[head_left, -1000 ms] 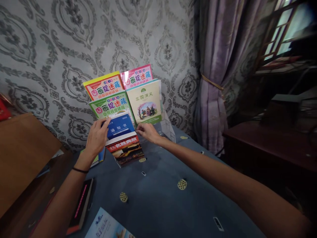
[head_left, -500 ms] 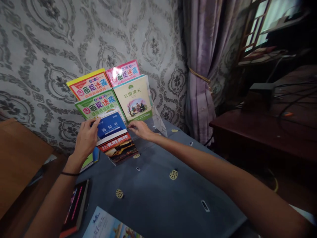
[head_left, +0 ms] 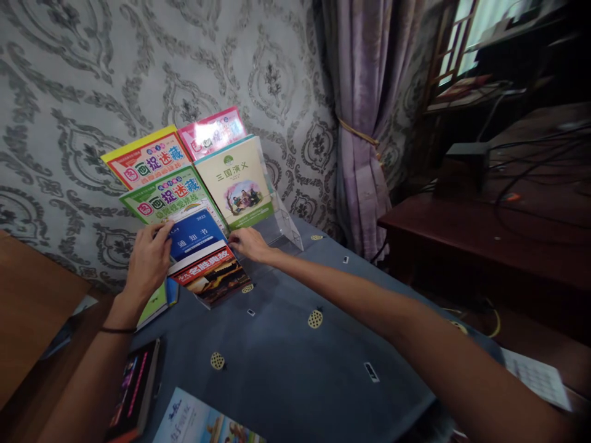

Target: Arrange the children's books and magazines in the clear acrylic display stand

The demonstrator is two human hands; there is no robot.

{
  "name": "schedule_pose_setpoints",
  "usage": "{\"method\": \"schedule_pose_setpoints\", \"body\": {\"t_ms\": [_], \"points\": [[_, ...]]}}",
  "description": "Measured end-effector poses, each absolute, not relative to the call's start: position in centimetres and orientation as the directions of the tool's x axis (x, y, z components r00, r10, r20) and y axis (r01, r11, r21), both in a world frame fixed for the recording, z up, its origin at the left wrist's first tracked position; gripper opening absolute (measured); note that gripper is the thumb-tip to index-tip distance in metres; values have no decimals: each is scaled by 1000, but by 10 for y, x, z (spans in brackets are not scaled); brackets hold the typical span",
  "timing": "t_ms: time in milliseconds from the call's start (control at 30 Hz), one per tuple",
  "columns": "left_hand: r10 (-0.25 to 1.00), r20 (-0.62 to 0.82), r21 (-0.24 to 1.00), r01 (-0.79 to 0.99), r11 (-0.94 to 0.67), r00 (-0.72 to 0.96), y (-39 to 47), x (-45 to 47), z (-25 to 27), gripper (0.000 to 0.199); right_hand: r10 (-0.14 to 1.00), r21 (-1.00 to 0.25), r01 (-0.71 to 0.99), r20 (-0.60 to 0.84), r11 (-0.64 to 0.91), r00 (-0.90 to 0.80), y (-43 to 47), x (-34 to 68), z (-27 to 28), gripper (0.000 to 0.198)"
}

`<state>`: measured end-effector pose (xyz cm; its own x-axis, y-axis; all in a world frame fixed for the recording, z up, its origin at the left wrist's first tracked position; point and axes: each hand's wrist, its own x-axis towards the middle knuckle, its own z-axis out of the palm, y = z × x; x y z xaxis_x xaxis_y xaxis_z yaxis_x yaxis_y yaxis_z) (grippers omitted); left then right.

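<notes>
A blue booklet (head_left: 192,232) marked 2022 leans in a tiered clear stand (head_left: 289,225), behind a red-and-black book (head_left: 211,275) in the front tier. My left hand (head_left: 148,252) grips its left edge, fingers over the upper left corner. At the opposite edge, my right hand (head_left: 249,243) is closed, thumb and fingertips together; its fingertips are partly hidden. Behind the booklet stand a green picture book (head_left: 161,200) and an orange-red one (head_left: 148,165) on the left. A cream book (head_left: 237,181) and a pink book (head_left: 215,130) stand on the right.
A blue patterned cloth (head_left: 277,363) covers the table. Near its left edge lie a black book (head_left: 136,387), a light-blue book (head_left: 196,421) and a green book (head_left: 154,307). A brown box-like panel (head_left: 34,307) is at left, a dark red desk (head_left: 438,237) at right.
The view has shifted slightly, so the stand and books appear a little further left. Both hands stay at the blue booklet's edges, with little other movement.
</notes>
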<state>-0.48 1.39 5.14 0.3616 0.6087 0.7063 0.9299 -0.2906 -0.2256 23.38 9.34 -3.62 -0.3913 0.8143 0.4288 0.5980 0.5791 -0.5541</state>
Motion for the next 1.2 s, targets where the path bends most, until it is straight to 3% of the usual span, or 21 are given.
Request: {"method": "schedule_pose_setpoints", "body": {"t_ms": [767,1200], "points": [[611,709,-203,931,-302,353,15,-4,48,42,800,-580,551,449,600,-398,102,232,-40,13],[612,747,-82,950,-302,259,1,-6,46,40,775,-591,502,517,631,-364,103,232,-35,10]]}}
